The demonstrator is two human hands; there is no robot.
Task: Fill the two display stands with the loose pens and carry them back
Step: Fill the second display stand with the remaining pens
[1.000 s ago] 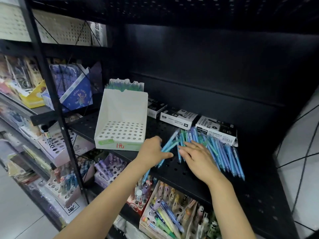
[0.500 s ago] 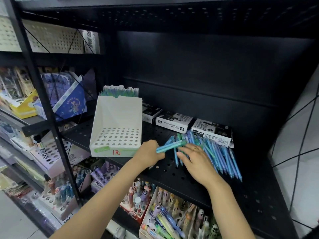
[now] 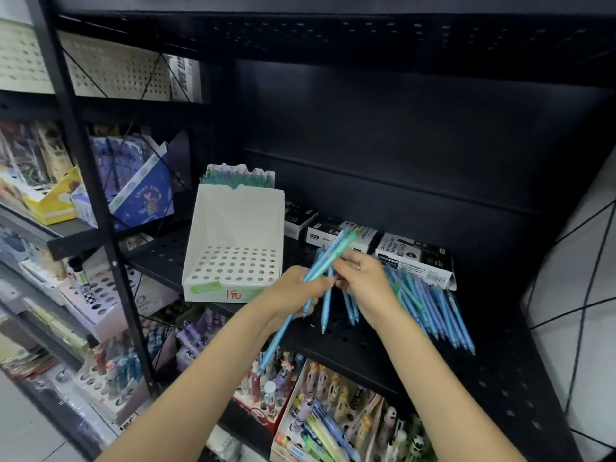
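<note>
A black perforated shelf (image 3: pixel 360 345) carries a white display stand (image 3: pixel 233 248), holes unfilled, near its left front edge. Loose blue pens (image 3: pixel 430 305) are fanned toward the right front edge, before boxes (image 3: pixel 413 258) along the back. A pen bundle (image 3: pixel 320 265) is gripped by the left hand (image 3: pixel 293 291); more pens are pinched by the right hand (image 3: pixel 363 278).

Your right hand (image 3: pixel 363 278) covers the top ends of several loose pens (image 3: pixel 430 305) — count unreadable. Second stand (image 3: pixel 238 176) sits mostly hidden behind the white stand (image 3: pixel 233 241). Marker boxes' (image 3: pixel 413 258) print too small — lower racks cut off at the bottom edge.
</note>
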